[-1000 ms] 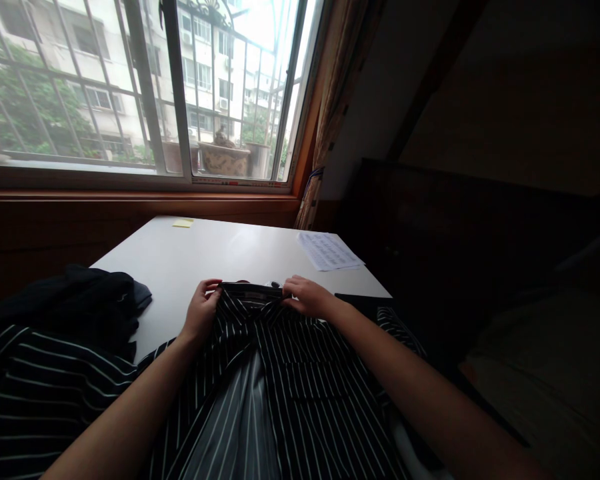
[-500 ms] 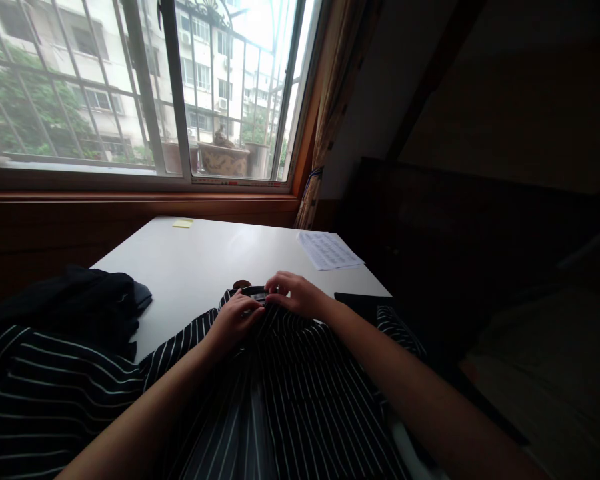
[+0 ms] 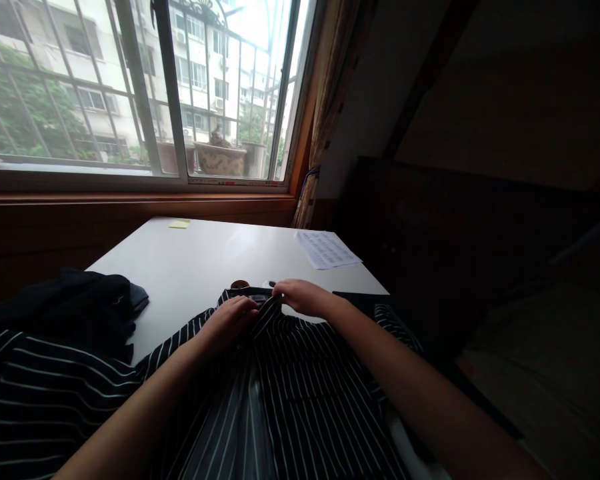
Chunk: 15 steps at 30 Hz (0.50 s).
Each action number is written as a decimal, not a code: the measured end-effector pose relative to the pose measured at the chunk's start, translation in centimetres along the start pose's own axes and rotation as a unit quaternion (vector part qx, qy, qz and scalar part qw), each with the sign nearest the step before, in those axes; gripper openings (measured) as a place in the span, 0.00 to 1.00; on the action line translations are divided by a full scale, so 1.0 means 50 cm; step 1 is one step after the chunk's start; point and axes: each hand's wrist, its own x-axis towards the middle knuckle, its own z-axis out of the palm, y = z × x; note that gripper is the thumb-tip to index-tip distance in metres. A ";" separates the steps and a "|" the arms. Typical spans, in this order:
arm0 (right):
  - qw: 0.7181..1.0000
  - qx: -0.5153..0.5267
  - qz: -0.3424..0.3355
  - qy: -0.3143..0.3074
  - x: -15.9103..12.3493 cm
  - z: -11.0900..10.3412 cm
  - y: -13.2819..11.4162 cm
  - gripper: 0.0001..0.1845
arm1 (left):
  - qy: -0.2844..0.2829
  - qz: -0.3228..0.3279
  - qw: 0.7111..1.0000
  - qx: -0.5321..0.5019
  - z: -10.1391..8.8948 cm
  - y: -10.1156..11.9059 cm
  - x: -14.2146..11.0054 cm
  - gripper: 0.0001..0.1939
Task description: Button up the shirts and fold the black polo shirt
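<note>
A black shirt with thin white stripes (image 3: 320, 380) lies spread over the near part of the white table, its collar end away from me and its sleeves out to both sides. At the collar, my right hand (image 3: 303, 295) pinches the right edge of the cloth and holds it slightly raised. My left hand (image 3: 233, 317) is on the left side of the collar, its fingers bent over the fabric; their tips are partly hidden. Between the hands a pale label shows inside the neck. Just beyond the collar sits a small round brown object (image 3: 240, 285).
On the white table (image 3: 220, 250) are a yellow sticky note (image 3: 180, 224) at the far left and printed sheets (image 3: 327, 250) at the far right. Dark clothing (image 3: 80, 307) is heaped at the left edge. A barred window (image 3: 180, 100) and a tied curtain (image 3: 310, 190) stand behind.
My right hand has shifted slightly right and draws the collar edge with it. A small pale item with a dark end now shows beyond the collar. My left hand has moved slightly left.
</note>
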 end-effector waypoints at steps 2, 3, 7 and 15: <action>1.000 -0.016 0.005 0.001 -0.003 -0.007 0.004 0.11 | 0.001 -0.001 0.998 0.064 -0.014 -0.019 -0.003 0.11; 1.000 -0.028 0.003 0.003 -0.005 -0.010 0.005 0.10 | 0.003 -0.004 0.995 0.097 -0.021 -0.030 -0.005 0.11; 0.996 -0.087 -0.012 0.025 -0.010 -0.017 0.006 0.07 | 0.017 0.000 0.982 0.189 -0.049 -0.064 -0.011 0.12; 0.992 -0.083 -0.003 0.099 -0.007 -0.016 0.026 0.06 | 0.054 0.068 0.948 0.306 -0.091 -0.038 -0.002 0.14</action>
